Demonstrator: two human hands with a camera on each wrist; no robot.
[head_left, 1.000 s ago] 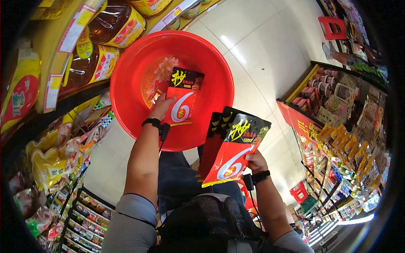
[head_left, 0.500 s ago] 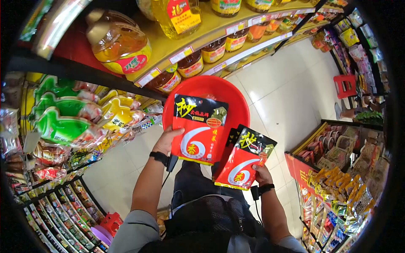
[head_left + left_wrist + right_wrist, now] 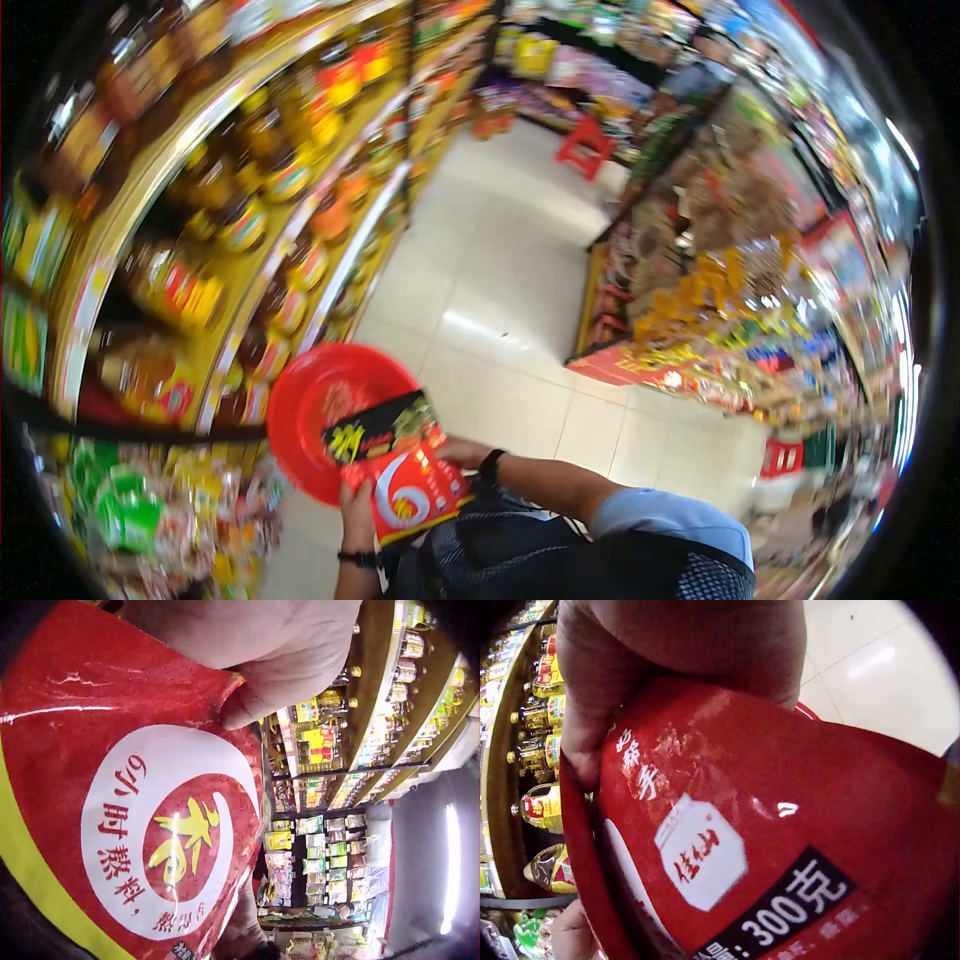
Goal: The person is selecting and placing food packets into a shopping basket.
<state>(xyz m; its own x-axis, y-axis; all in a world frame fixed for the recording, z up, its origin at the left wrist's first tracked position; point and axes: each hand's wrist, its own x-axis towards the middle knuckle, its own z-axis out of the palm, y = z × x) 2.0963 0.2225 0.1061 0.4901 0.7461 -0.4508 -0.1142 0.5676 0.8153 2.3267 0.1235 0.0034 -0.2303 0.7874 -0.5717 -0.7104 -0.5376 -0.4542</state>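
Observation:
In the head view, red-and-black seasoning packets lie together in front of the body, the top one showing a big white "6". My left hand grips their left edge, thumb on the front face in the left wrist view. On the far right side, my right hand holds the same bundle. In the right wrist view, its fingers curl over a packet's plain red back, printed with a white label. How many packets are stacked is hidden. Behind them, a red basin is partly covered by the top packet.
Shelves of bottled oil and jars run along the left. Hanging bags are at lower left. A stand of packaged goods is on the right. Farther up the tiled aisle are a red stool and another person.
The left hand's packet and the right hand's packets, held apart earlier, are now brought together between both hands. The head view has swung up the aisle, leaving basin and hands lower in the picture.

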